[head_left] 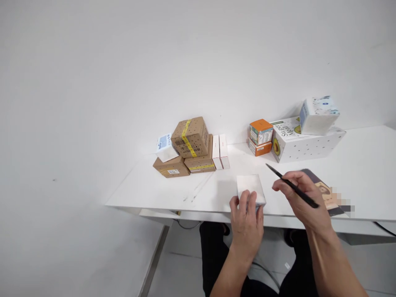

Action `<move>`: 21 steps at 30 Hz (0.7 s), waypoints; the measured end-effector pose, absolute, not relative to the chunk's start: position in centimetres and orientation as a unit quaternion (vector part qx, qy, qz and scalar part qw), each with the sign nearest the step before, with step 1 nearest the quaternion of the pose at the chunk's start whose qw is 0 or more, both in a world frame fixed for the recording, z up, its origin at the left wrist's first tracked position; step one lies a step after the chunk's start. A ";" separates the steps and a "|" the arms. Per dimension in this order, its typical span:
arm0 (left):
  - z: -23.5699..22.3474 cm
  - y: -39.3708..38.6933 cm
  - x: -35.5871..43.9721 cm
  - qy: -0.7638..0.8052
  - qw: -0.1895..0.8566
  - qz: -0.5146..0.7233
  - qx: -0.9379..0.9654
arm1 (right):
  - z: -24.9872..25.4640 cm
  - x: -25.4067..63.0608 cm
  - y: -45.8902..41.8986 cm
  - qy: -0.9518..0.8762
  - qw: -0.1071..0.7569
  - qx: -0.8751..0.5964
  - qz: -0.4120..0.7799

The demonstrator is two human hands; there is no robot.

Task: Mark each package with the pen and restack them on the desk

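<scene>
A small white box (250, 185) stands at the front edge of the white table. My left hand (247, 220) grips it from the near side, its fingers bent over the top and along the sides. To the right, my right hand (305, 196) is closed round a slim black pen-like tool (297, 190), held above the table with its thin tip pointing up and left. Whether the tool is a pen or a knife, I cannot tell. Below that hand lies a dark booklet or card (321, 187) with a picture on it, partly covered by the hand and blurred out.
Brown cartons (192, 136) with yellow tape, a white-and-blue pack (165, 146) and slim white boxes (220, 152) stand at the back left. Orange boxes (261, 136) are stacked beside a long white box (306, 146), which bears a white pack (320, 117). A wall runs behind.
</scene>
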State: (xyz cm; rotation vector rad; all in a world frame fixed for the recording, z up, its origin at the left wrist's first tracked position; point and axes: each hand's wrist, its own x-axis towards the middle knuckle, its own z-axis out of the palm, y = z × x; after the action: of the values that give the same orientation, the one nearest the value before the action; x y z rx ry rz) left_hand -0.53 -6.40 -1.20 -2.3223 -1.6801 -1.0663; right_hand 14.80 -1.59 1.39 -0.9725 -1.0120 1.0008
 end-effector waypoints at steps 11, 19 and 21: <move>-0.9 -6.5 -0.6 -0.577 0.029 -0.325 -0.749 | 3.6 9.7 1.0 -0.576 0.515 -0.479 0.417; -1.3 -6.1 -0.8 -0.570 0.008 -0.356 -0.741 | 2.7 8.4 1.7 -0.611 0.505 -0.543 0.277; -1.3 -6.1 -0.8 -0.568 0.009 -0.361 -0.740 | 2.7 8.4 1.6 -0.629 0.487 -0.548 0.257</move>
State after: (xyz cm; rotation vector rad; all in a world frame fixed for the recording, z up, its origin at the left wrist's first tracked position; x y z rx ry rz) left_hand -0.80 -6.13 -1.33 -2.3108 -1.7725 -1.1278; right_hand 8.37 1.60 2.73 -1.3338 -1.5297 0.6257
